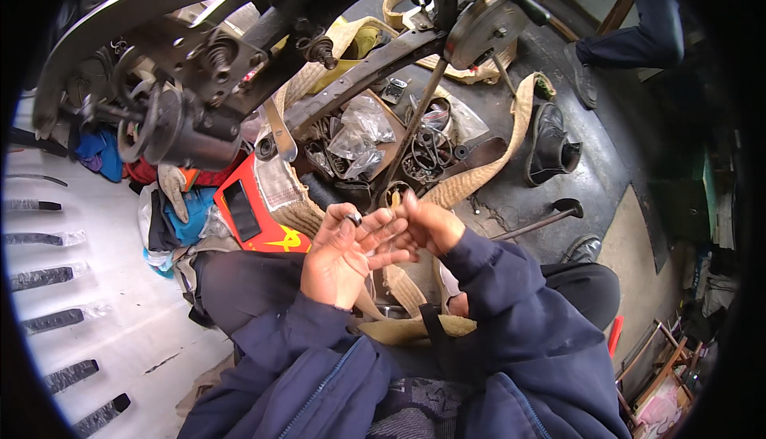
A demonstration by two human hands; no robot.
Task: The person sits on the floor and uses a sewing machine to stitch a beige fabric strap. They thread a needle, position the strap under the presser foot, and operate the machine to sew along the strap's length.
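My left hand (339,259) is palm up, a small dark curved piece (353,219) held at its thumb and index finger, the other fingers loosely extended. My right hand (431,223) meets those fingertips from the right, thumb raised and fingers curled; what it grips, if anything, is unclear. Just beyond it is a small round opening with something yellowish (396,199). A woven beige strap (479,175) runs behind my hands. Above them hangs a metal machine frame (367,68) with bolts, springs and a wheel (487,28).
A box of bagged hardware (359,128) and a red welding helmet (247,207) lie ahead. White sheeting (120,319) with dark strips is at left. Boots (550,140) and a metal bar (535,223) lie on the floor (590,191). Another person's leg (630,44) shows at upper right.
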